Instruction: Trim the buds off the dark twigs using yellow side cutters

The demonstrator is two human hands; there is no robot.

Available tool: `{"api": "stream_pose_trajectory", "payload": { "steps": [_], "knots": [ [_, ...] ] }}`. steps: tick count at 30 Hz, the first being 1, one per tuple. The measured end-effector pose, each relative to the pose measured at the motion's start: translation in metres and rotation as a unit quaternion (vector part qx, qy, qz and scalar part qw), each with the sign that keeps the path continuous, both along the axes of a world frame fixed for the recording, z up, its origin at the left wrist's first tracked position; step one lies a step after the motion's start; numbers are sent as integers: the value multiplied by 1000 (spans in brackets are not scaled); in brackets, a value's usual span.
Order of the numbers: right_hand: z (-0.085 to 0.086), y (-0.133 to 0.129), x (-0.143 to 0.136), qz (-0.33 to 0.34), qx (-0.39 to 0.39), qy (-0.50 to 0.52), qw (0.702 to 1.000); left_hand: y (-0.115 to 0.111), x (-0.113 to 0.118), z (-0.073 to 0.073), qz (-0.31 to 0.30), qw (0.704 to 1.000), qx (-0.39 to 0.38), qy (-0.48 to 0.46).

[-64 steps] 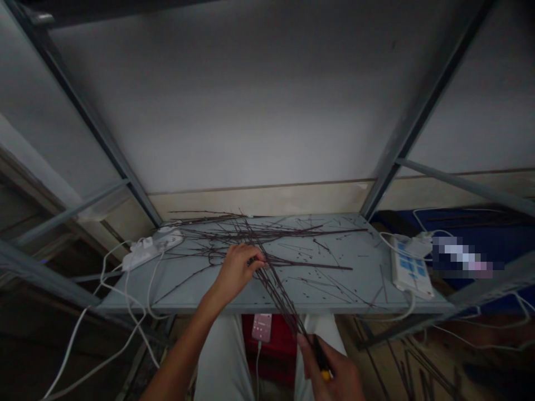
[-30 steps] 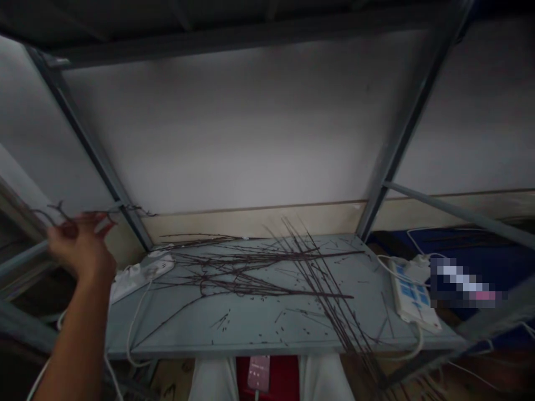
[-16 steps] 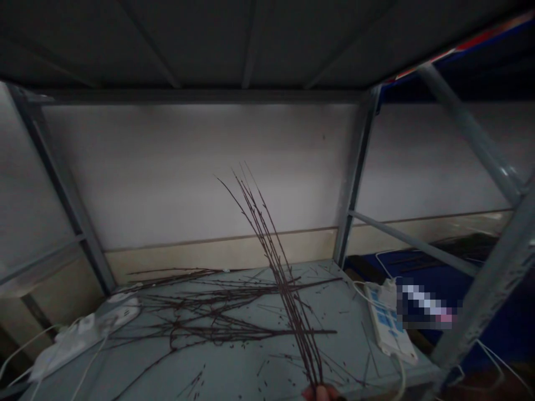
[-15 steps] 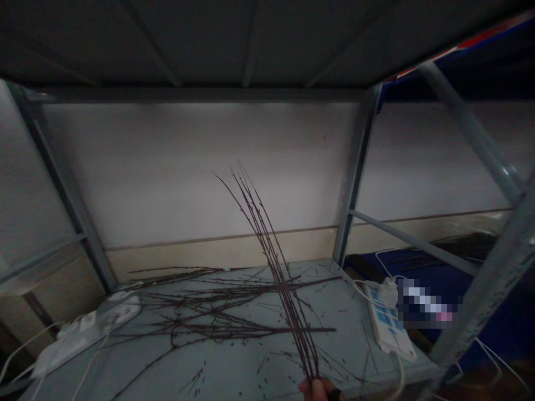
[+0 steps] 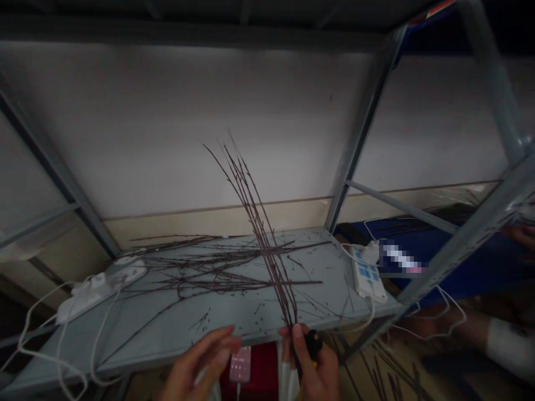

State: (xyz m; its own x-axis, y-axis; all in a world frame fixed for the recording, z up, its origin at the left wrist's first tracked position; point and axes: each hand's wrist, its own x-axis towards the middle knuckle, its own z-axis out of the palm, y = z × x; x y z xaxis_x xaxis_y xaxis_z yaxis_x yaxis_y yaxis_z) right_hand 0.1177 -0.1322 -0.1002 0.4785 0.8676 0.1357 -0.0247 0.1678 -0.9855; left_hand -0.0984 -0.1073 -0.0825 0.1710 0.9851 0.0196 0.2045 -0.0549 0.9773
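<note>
My right hand [image 5: 315, 365] is closed round the lower ends of several thin dark twigs [image 5: 261, 236], which rise and lean to the left over the shelf. A small black object [image 5: 312, 342] shows at the same hand. To its left, my left hand [image 5: 200, 365] has its fingers apart and holds nothing. More twigs [image 5: 234, 285] lie in loose bunches across the grey shelf [image 5: 167, 348], beyond both hands. Small broken bits are scattered around them.
White power strips lie on the shelf at the left [image 5: 83, 301] and right [image 5: 370, 278], with loose cables. Grey metal posts [image 5: 359, 139] frame the shelf. A phone-like pink screen [image 5: 240, 365] is below its front edge. Another person's sleeve [image 5: 507, 342] is at the right.
The view has tilted down. My left hand has come into view with its fingers apart. More of my right hand shows, still round the twigs. Another person's arm now appears at the right.
</note>
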Motion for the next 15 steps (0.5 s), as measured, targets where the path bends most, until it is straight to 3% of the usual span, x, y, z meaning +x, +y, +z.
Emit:
{"api": "stream_pose_trajectory", "payload": {
  "steps": [3, 6, 9, 11, 15],
  "knots": [
    [4, -8, -8, 18, -4, -23, 1000, 13, 69, 10, -40, 993, 12, -108],
    [3, -12, -10, 31, -19, -19, 999, 21, 109, 22, -66, 985, -26, -158],
    [-2, -14, -6, 36, -39, 32, 998, 27, 113, 29, -48, 981, -32, -186],
    [-7, -15, -2, 44, -46, 119, 991, 30, 105, 30, -39, 981, -21, -187],
    [-25, -20, 9, 81, -98, 344, 930, 36, 91, 32, -38, 985, 0, -168]
  ]
}}
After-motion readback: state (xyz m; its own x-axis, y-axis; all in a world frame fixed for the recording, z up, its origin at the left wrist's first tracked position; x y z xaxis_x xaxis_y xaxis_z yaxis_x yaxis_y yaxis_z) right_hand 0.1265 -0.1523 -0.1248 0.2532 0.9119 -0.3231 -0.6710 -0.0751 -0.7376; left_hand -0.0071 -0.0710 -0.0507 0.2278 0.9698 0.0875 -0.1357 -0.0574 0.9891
